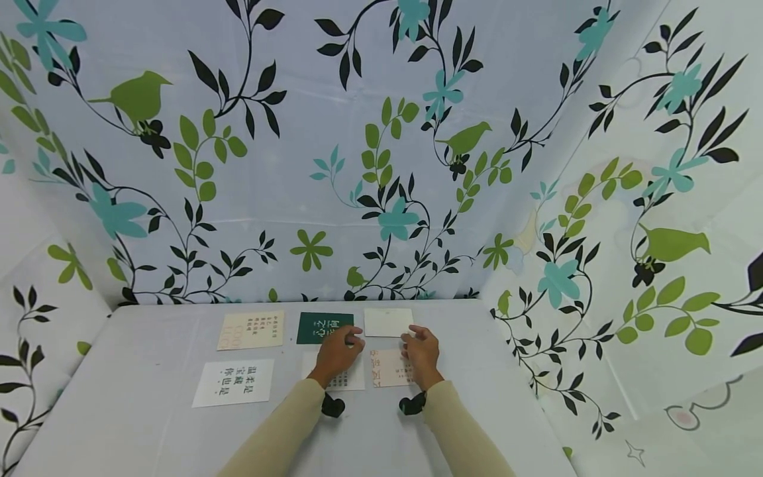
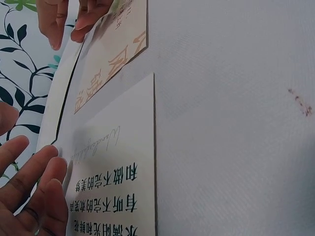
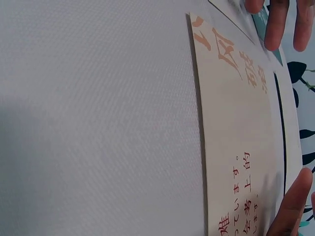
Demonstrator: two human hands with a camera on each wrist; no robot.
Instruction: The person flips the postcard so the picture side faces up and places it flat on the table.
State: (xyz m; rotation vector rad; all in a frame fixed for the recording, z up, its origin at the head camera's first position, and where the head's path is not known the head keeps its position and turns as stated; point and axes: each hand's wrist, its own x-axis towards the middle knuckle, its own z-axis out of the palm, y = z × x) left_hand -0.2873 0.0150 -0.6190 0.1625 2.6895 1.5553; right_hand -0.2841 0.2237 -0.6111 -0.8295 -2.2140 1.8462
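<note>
My left hand [image 1: 338, 352] hovers above a white card with black characters [image 1: 353, 381], its fingers loosely bent and holding nothing. Partly behind this hand lies a dark green card with white characters [image 1: 316, 328]. My right hand [image 1: 422, 354] is over the right side of a cream card with orange and red characters [image 3: 236, 113], fingers relaxed. Between both sets of fingertips, in the back row, lies a blank off-white card [image 1: 387, 322]. Whether any fingertip touches it, I cannot tell. In the left wrist view, the white card also bears faint handwriting.
Farther left on the white table [image 1: 143, 397] lie a cream card with orange print [image 1: 251, 330] and, nearer, a white card with large dark characters [image 1: 234, 383]. Behind the table's far edge hangs a leaf-and-bird patterned cloth [image 1: 334, 132], continuing along the right side.
</note>
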